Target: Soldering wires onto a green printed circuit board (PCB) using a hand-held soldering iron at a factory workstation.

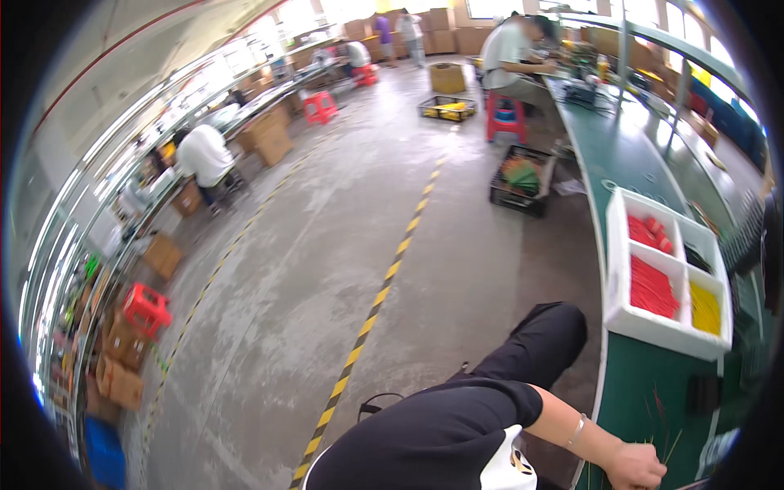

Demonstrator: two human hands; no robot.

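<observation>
My left hand is at the lower right, over the green bench top, with its fingers curled closed. Thin red and yellow wires stick up beside the fingers, and the hand seems to grip some of them. A bracelet circles that wrist. Farther along the bench stands a white foam box split into compartments. It holds red wires, yellow wires, a red bundle and dark pieces. My right hand is out of the picture.
The green bench runs along the right. A black crate and a red stool stand beside it, near a seated person. Yellow-black tape marks the floor. Cartons and another red stool are left.
</observation>
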